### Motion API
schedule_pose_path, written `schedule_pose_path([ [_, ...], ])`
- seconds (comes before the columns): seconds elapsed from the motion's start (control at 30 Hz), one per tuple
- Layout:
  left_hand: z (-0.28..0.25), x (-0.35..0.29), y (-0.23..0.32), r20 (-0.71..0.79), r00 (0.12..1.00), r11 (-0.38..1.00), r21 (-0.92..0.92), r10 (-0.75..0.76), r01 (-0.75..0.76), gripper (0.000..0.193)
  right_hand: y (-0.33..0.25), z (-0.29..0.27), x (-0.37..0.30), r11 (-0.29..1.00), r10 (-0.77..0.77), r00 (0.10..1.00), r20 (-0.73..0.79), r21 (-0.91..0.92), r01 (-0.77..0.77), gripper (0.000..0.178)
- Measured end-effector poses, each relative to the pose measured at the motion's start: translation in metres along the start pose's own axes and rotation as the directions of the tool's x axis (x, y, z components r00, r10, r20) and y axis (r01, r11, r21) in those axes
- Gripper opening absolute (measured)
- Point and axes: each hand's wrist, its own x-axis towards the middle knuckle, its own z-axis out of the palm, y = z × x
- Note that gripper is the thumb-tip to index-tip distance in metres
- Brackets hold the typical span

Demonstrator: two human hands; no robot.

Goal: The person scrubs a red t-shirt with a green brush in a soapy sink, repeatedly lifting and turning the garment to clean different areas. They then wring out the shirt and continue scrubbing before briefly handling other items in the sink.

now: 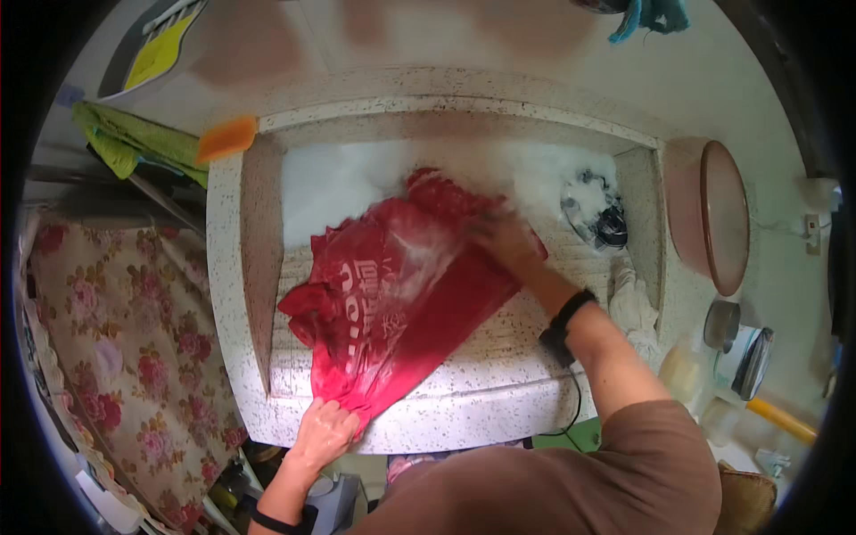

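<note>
A wet red garment [383, 267] with white printing is spread over the ridged slope of a speckled stone wash sink [428, 435]. Its far end lies in white suds [334, 174], and more lather streaks its middle. At the sink's front edge, my left hand [326, 432] is closed around the garment's bunched near corner, pulling it into taut folds. Farther up on the right, my right hand [501, 239] lies against the cloth. Motion smears its fingers, so whether they grip the fabric is unclear.
Dark, foam-covered fabric [608, 223] sits at the sink's right, with a pale wet cloth [631, 299] nearer. Beyond the right wall leans a pink basin [727, 218]. An orange sponge-like block [227, 138] rests on the back-left corner, near a green cloth [134, 138]. A floral curtain [134, 374] hangs left.
</note>
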Motion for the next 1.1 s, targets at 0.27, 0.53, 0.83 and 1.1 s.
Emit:
schedule_pose_path([
  [0.27,-0.001,0.014,-0.003,-0.003,0.991,0.987,0.082,-0.136,0.136,0.020,-0.100,-0.016,-0.052,0.833,-0.432,0.898,-0.086,0.344,0.434,0.027],
  [0.53,-0.017,0.014,-0.001,-0.008,0.986,0.974,0.159,-0.164,0.163,0.023,0.159,0.022,-0.053,0.811,0.436,0.900,-0.027,-0.421,-0.406,0.028],
  [0.83,0.002,0.054,0.005,0.145,0.961,0.958,-0.126,-0.237,0.256,0.020,-0.118,0.066,-0.053,0.850,-0.242,0.970,-0.033,0.474,0.228,0.033],
  [1.1,0.005,-0.023,0.002,0.080,0.951,0.933,-0.184,-0.300,0.310,0.002,-0.003,0.003,0.054,0.983,0.182,0.962,0.204,-0.023,-0.181,0.031],
])
